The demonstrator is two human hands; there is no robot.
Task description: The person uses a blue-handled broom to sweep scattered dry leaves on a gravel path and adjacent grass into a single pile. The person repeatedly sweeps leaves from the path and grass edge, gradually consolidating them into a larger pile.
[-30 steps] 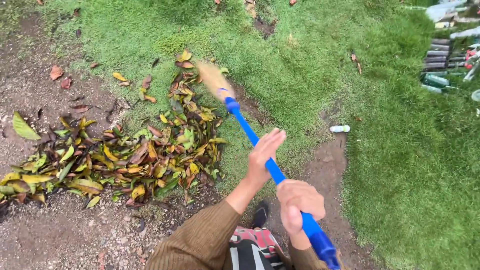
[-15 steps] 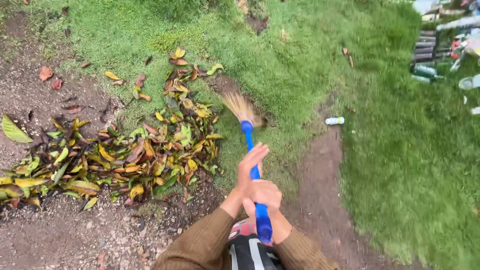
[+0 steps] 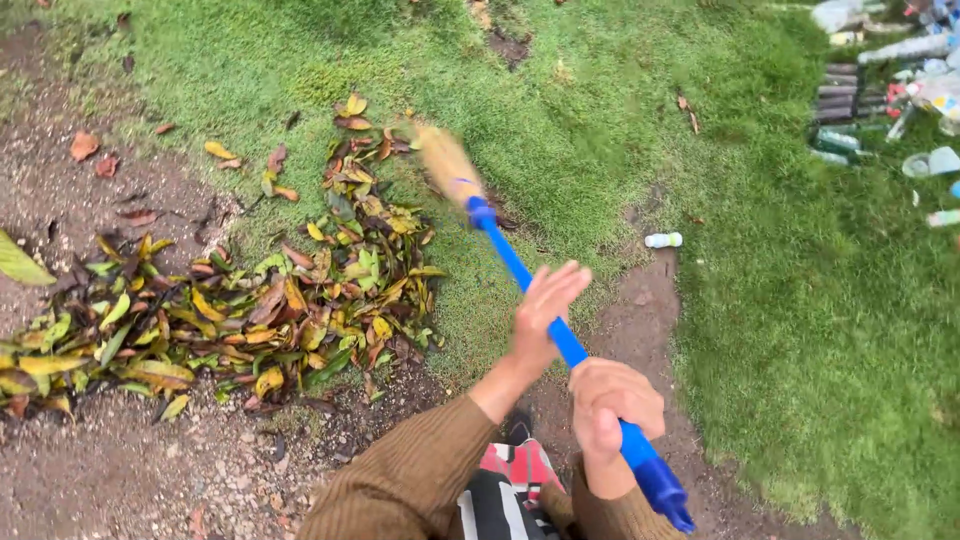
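— What are your fingers doing?

— My right hand (image 3: 612, 405) is curled into a fist around the blue handle (image 3: 560, 335) of the broom (image 3: 450, 165), low down near its end. My left hand (image 3: 545, 310) sits higher on the same handle, but its fingers (image 3: 565, 280) are stretched out flat and loose against the shaft, not wrapped around it.

— And where is the broom itself?

— It slants up and to the left from my hands. The straw head is blurred, over the grass (image 3: 600, 110), just beside the top right corner of the leaf pile (image 3: 250, 310).

— What lies around it?

— The pile is yellow, green and brown leaves, spread in a long band to my left, half on the grass edge and half on bare dirt (image 3: 110, 470). A few loose leaves (image 3: 85, 145) lie apart on the dirt above it. One long green leaf (image 3: 18, 262) pokes in at the left edge.

— Anything in the way?

— A small white bottle (image 3: 663, 240) lies on the grass to the right of the handle, near a bare patch of earth (image 3: 640, 320). Far off at the top right is a heap of bottles and litter (image 3: 890, 90), well apart from the broom. My brown sleeves (image 3: 420, 470) and a striped cloth (image 3: 505, 490) fill the bottom.
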